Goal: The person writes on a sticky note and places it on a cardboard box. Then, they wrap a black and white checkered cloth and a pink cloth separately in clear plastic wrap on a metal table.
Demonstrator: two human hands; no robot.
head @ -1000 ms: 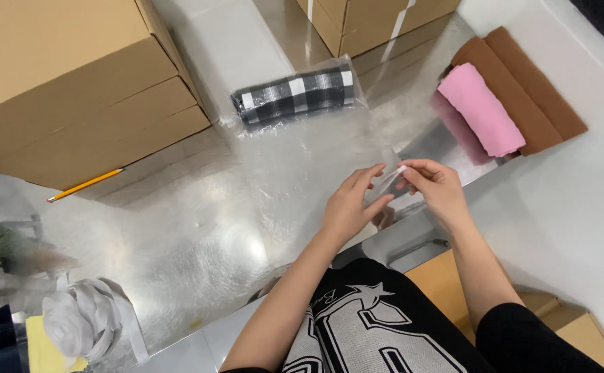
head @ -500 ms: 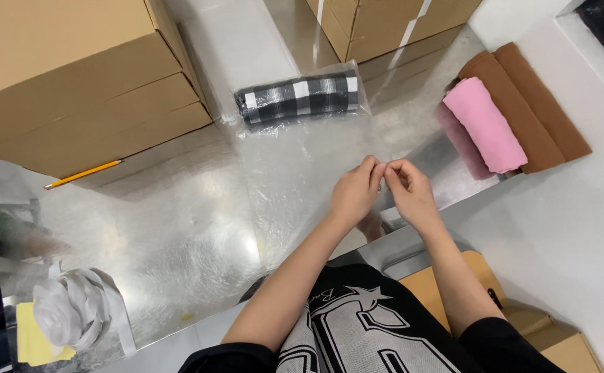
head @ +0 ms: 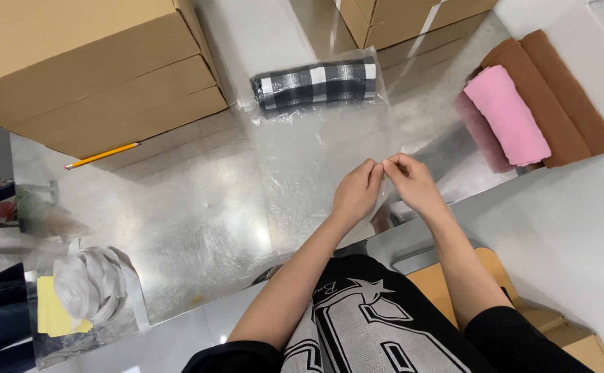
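A clear plastic bag (head: 315,138) lies on the shiny metal table (head: 177,207), with a rolled black-and-white checked cloth (head: 315,84) inside its far end. My left hand (head: 357,195) and my right hand (head: 412,183) meet at the bag's near edge, fingertips almost touching. Both pinch the thin plastic there.
Large cardboard boxes (head: 81,69) stand at the far left, more boxes (head: 398,17) at the far middle. A yellow pencil (head: 101,156) lies by the left boxes. Pink (head: 505,114) and brown (head: 557,93) rolled cloths lie on the right. A bag with white fabric (head: 88,283) sits near left.
My hands have come down from above the table to the bag's near edge and closed together on it. The view has shifted slightly.
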